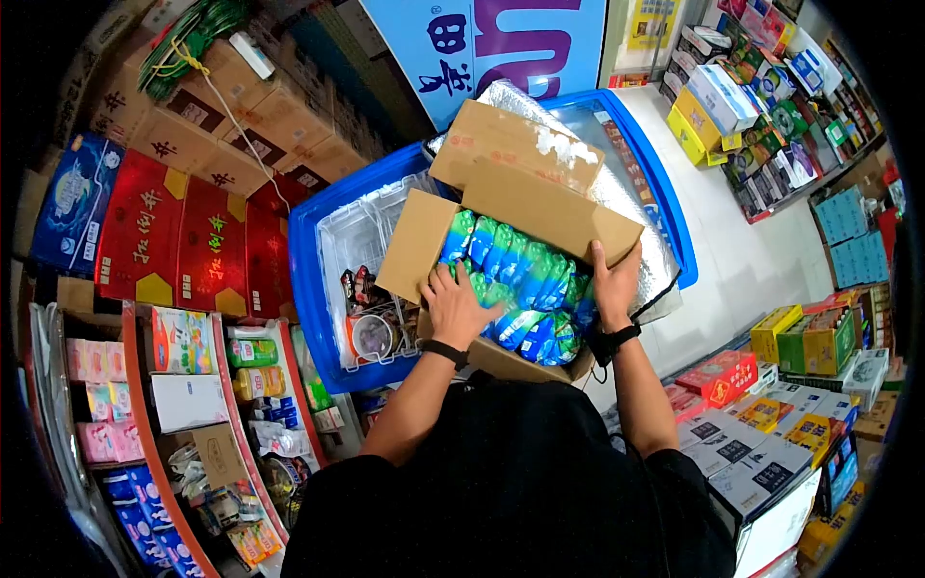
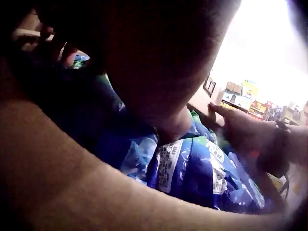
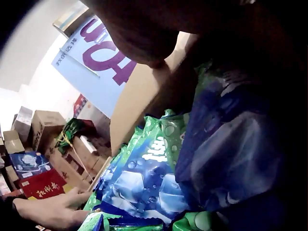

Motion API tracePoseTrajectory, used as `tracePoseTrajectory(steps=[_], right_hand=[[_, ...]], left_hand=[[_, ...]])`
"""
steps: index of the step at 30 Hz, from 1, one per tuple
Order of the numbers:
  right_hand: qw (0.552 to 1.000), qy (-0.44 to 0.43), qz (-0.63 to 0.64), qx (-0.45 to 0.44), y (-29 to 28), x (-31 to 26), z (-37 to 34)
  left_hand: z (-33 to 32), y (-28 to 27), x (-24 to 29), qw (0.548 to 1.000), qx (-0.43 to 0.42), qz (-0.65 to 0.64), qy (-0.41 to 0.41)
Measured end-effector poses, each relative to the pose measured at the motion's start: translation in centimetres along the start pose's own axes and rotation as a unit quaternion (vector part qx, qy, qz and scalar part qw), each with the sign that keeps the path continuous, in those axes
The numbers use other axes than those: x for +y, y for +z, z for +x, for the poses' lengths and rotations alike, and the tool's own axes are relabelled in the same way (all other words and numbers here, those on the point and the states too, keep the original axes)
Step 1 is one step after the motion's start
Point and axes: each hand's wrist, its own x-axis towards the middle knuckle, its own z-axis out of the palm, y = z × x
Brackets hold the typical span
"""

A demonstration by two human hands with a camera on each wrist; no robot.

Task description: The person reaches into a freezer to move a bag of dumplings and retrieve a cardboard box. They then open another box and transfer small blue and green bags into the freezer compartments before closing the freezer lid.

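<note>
An open cardboard box (image 1: 554,217) is packed with rows of blue-and-green plastic packets (image 1: 520,270). My left hand (image 1: 458,306) rests on the packets at the box's left side, its fingers spread over them. In the left wrist view the thumb (image 2: 173,125) lies close against a blue packet (image 2: 192,168) with printed labels. At the right end of the box's far flap, my right hand (image 1: 615,287) grips the cardboard, thumb on the inner face. The right wrist view shows that thumb (image 3: 149,57) at the flap's edge, above upright packets (image 3: 149,168).
Beneath the box is a blue-rimmed chest (image 1: 306,289) with a wire basket (image 1: 366,217) inside. A silver foil sheet (image 1: 511,96) lies behind it. Stacked cartons (image 1: 217,125) and red boxes (image 1: 140,231) stand left, shelves (image 1: 217,424) below them. Boxed goods (image 1: 756,443) fill the right.
</note>
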Motion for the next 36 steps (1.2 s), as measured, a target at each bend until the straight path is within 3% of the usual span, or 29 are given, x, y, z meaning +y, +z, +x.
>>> tracePoseTrajectory(steps=[5, 11, 18, 24, 27, 34, 36], right_hand=[[1.000, 0.007, -0.002, 0.009, -0.1, 0.0, -0.2], [1.000, 0.006, 0.022, -0.014, -0.6, 0.5, 0.0], [1.000, 0.000, -0.011, -0.010, 0.0, 0.9, -0.4], [1.000, -0.010, -0.007, -0.008, -0.1, 1.0, -0.2], [0.999, 0.003, 0.029, -0.031, -0.6, 0.0, 0.0], [0.999, 0.013, 0.042, -0.029, -0.5, 0.2, 0.2], [0.999, 0.007, 0.049, -0.019, -0.3, 0.4, 0.3]], left_hand=[[0.0, -0.1, 0.2, 0.997, -0.047, -0.058, -0.025], [-2.6, -0.1, 0.0, 0.982, -0.043, -0.174, -0.049], [-4.8, 0.4, 0.5, 0.978, -0.019, -0.192, -0.076], [-4.1, 0.4, 0.1, 0.979, -0.087, -0.157, -0.102], [-2.8, -1.1, 0.4, 0.965, -0.171, -0.144, -0.139], [-2.6, 0.2, 0.6, 0.964, -0.151, -0.163, -0.148], [-3.4, 0.7, 0.3, 0.973, -0.105, -0.159, -0.133]])
